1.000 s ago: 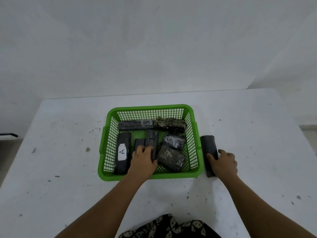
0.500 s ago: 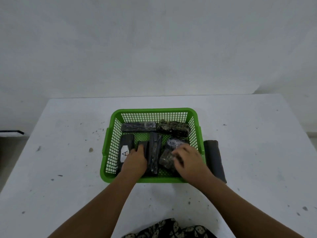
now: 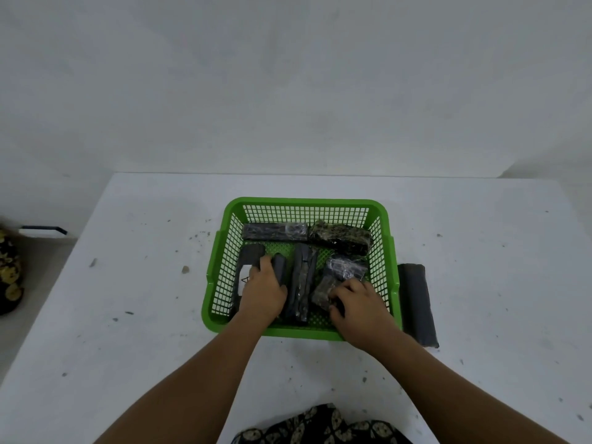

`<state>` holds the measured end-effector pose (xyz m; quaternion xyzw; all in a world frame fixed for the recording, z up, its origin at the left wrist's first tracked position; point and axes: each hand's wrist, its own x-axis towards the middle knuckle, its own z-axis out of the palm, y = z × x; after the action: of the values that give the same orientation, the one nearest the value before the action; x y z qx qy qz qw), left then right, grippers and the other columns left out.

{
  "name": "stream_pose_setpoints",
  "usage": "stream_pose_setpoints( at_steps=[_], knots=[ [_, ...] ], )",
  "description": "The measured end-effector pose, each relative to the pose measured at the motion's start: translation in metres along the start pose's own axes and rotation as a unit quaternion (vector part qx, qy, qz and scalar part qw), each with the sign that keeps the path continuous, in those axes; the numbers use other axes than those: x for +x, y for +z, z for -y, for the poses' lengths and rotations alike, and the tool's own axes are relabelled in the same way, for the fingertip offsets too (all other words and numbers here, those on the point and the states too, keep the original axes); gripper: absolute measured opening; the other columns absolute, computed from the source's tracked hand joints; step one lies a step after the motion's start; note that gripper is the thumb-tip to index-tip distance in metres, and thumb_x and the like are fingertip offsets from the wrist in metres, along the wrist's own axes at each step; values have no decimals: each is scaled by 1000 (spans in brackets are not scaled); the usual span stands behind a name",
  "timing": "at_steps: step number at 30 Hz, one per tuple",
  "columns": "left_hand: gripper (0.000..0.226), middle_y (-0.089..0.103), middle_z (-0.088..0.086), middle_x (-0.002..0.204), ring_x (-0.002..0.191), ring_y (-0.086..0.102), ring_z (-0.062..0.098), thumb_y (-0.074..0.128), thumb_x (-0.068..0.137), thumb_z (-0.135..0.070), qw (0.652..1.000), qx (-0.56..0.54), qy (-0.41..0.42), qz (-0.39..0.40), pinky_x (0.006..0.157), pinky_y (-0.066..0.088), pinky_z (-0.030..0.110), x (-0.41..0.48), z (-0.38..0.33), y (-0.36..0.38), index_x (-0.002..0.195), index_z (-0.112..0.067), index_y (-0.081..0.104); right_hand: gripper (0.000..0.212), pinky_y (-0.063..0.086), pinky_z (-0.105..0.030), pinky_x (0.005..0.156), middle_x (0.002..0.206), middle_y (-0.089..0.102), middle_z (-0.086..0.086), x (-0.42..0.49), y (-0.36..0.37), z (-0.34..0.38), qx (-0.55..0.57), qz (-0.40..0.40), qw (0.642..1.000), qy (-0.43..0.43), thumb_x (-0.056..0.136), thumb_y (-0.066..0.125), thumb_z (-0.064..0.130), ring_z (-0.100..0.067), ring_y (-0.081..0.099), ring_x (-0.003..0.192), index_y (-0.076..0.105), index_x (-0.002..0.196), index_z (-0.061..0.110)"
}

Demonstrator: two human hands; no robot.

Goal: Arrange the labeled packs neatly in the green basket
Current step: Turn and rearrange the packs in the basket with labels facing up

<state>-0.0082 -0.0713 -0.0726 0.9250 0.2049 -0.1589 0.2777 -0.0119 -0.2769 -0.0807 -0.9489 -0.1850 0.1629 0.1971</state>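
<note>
A green basket stands mid-table with several dark wrapped packs inside. Two packs lie along its far wall: a black one and a mottled one. The pack with a white "A" label lies at the left. My left hand rests on a dark pack beside it, fingers curled around it. A long dark pack lies in the middle. My right hand grips a mottled pack at the near right, below a shiny pack.
One dark grey pack lies on the white table just right of the basket. A dark patterned object sits off the table's left edge. Patterned cloth shows at the bottom.
My right hand left the grey pack outside the basket and moved into the basket onto the mottled pack. My left hand shifted slightly left over the dark pack.
</note>
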Motion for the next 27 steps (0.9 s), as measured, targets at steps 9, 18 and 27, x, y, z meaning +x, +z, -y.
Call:
stream_pose_setpoints(
  at_steps=[9, 18, 27],
  knots=[
    [56, 49, 21, 125, 106, 57, 41, 62, 87, -28, 999, 36, 36, -15, 83, 50, 51, 7, 3, -2, 128, -17, 27, 32, 39, -37, 88, 116, 50, -2, -2, -4, 2, 5, 2, 1000, 3, 91, 41, 40, -21, 39, 106, 57, 113, 23],
    [56, 37, 17, 132, 119, 36, 39, 47, 86, -44, 978, 172, 108, -46, 98, 36, 51, 12, 25, 8, 136, -28, 26, 32, 39, -36, 89, 117, 50, -1, -2, -5, 4, 10, 8, 1000, 7, 91, 41, 40, -20, 39, 106, 57, 114, 24],
    [65, 23, 4, 153, 137, 15, 39, 46, 81, -54, 967, 228, 112, 4, 111, 14, 57, 25, 34, 4, 139, -39, 22, 32, 41, -37, 88, 116, 51, -1, -3, -6, 2, 4, 9, 1000, 4, 91, 42, 41, -20, 40, 105, 57, 113, 24]
  ],
)
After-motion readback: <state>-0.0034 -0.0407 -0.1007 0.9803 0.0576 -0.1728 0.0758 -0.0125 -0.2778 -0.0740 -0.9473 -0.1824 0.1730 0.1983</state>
